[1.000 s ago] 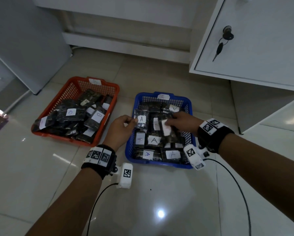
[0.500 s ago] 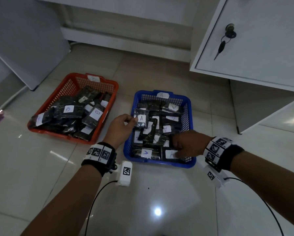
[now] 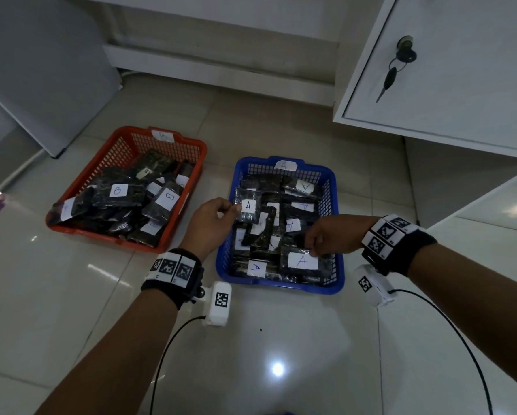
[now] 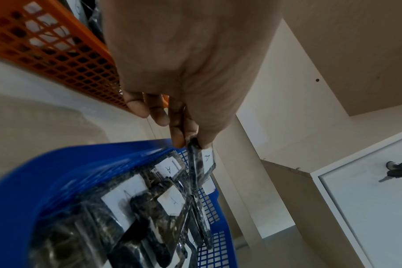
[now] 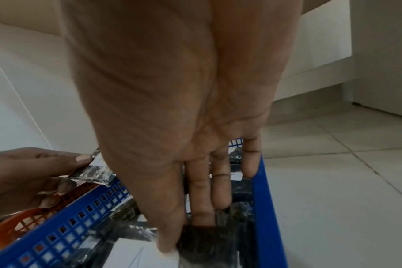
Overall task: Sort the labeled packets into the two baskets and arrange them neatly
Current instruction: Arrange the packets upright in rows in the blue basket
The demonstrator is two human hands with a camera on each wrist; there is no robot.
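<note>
From my head view the lower packets in the red basket [image 3: 122, 145] lie buried under the top ones, their labels unreadable. My right hand [image 3: 332, 235] covers part of the packets in the blue basket [image 3: 281, 284]. On the left wrist view that basket's near wall is smeared with blur, and my forearms run off the bottom edge.

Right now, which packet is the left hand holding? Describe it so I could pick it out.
Find the blue basket on the floor, right of the orange basket. At its left rim, the left hand pinches a dark packet with a white "A" label. Unlike the other packets lying in the basket, it is lifted above them.
</note>
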